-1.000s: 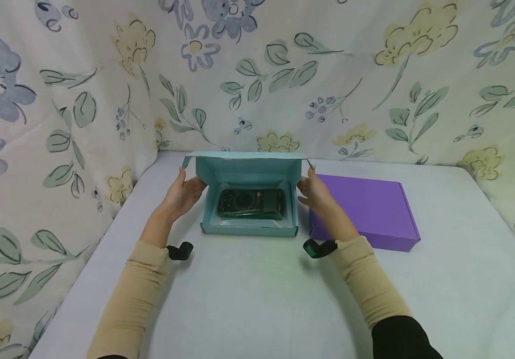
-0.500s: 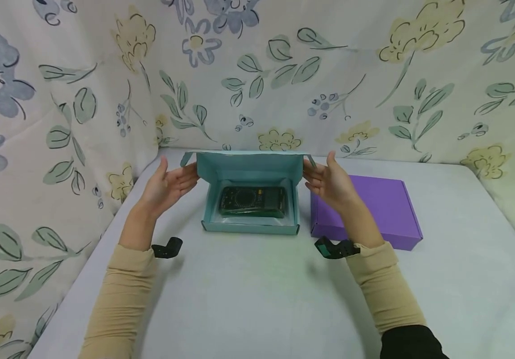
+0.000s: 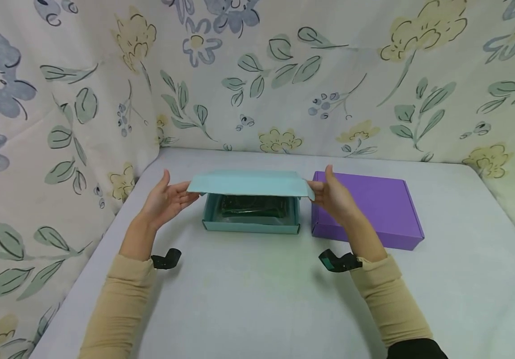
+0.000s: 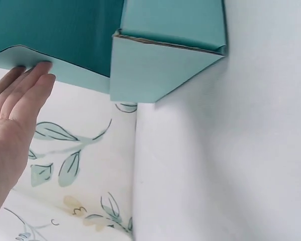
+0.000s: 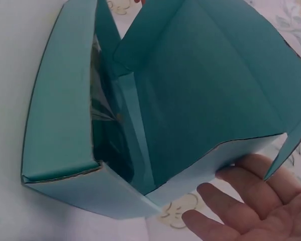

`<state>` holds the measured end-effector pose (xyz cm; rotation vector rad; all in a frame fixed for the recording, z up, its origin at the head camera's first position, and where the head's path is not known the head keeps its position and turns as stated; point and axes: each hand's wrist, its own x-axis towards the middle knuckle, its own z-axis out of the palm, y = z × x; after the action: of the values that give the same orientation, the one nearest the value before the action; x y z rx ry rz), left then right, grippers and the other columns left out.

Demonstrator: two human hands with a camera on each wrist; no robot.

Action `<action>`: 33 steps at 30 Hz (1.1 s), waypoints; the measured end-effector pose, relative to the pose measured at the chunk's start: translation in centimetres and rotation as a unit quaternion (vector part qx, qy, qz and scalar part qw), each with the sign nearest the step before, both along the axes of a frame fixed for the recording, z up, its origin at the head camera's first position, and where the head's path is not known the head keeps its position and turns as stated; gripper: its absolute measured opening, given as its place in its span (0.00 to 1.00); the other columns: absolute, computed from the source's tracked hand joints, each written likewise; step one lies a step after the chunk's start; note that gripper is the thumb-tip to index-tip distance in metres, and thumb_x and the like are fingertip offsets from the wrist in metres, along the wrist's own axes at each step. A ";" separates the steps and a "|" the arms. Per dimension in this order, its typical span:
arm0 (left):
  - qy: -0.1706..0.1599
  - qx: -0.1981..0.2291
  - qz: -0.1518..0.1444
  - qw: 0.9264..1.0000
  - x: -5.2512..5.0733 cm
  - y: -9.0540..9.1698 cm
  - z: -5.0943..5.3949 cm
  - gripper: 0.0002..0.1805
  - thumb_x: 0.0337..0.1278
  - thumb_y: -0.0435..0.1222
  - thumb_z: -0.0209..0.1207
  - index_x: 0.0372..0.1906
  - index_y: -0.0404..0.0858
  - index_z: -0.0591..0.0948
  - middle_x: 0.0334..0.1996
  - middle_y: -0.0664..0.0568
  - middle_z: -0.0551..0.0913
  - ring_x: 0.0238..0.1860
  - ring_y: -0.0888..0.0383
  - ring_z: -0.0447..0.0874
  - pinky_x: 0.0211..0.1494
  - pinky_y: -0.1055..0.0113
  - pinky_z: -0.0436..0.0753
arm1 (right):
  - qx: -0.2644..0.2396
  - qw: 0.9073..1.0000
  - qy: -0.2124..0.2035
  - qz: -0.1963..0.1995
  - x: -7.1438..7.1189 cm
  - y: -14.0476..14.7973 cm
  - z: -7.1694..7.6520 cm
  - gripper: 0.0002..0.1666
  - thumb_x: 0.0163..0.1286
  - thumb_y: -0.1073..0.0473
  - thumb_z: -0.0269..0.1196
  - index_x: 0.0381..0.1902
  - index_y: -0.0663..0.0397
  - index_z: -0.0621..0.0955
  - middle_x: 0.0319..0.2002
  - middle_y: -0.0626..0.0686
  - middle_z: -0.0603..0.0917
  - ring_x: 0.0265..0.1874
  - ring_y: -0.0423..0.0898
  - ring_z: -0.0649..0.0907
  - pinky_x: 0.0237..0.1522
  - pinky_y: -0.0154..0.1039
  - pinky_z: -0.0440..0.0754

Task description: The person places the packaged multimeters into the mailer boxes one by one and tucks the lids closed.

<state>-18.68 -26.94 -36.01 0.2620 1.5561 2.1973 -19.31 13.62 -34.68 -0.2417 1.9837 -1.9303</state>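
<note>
A teal cardboard box lies on the table with its hinged lid tilted forward, partly lowered over it. Inside is a dark multimeter in clear plastic, its upper part now hidden by the lid. My left hand has its fingers extended against the lid's left side flap, as the left wrist view confirms at the side flap. On the other side, my right hand touches the right side flap with spread, slightly bent fingers. Neither hand wraps round the box.
A closed purple box lies just right of the teal box, partly behind my right hand and forearm. A white cloth covers the table. Floral curtains stand close behind and along the left side.
Both hands first moved outward from the box's sides to the lid's side flaps. The lid has since swung forward and down, with the hands beside it, and now covers part of the multimeter.
</note>
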 end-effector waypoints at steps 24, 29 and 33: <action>0.042 -0.191 0.017 0.981 0.8 1.7 -2.9 0.52 0.67 0.65 0.20 0.73 0.22 0.45 0.75 0.31 0.44 0.75 0.39 0.40 0.75 0.48 0.43 | 0.146 0.989 0.003 0.022 1.4 -0.4 -2.7 0.46 0.77 0.35 0.21 0.74 0.63 0.58 0.74 0.62 0.55 0.71 0.63 0.57 0.72 0.56 0.51; 0.057 -0.209 0.009 0.976 1.3 1.9 -3.4 0.50 0.67 0.65 0.18 0.74 0.25 0.44 0.75 0.33 0.43 0.75 0.39 0.39 0.75 0.46 0.41 | 0.176 0.984 -0.007 0.022 1.6 -0.7 -2.8 0.45 0.77 0.33 0.26 0.74 0.62 0.58 0.74 0.61 0.55 0.71 0.62 0.59 0.72 0.55 0.52; 0.064 -0.241 0.012 0.968 2.0 1.9 -3.4 0.48 0.70 0.63 0.22 0.75 0.27 0.44 0.76 0.34 0.44 0.76 0.41 0.39 0.76 0.48 0.42 | 0.205 0.979 0.004 0.018 1.9 -0.6 -2.5 0.40 0.79 0.37 0.35 0.72 0.62 0.62 0.72 0.64 0.59 0.70 0.62 0.62 0.71 0.56 0.58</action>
<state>-16.64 -25.01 -39.44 0.2359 2.1121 1.7696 -17.40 12.97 -37.17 -0.1737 2.3051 -1.4531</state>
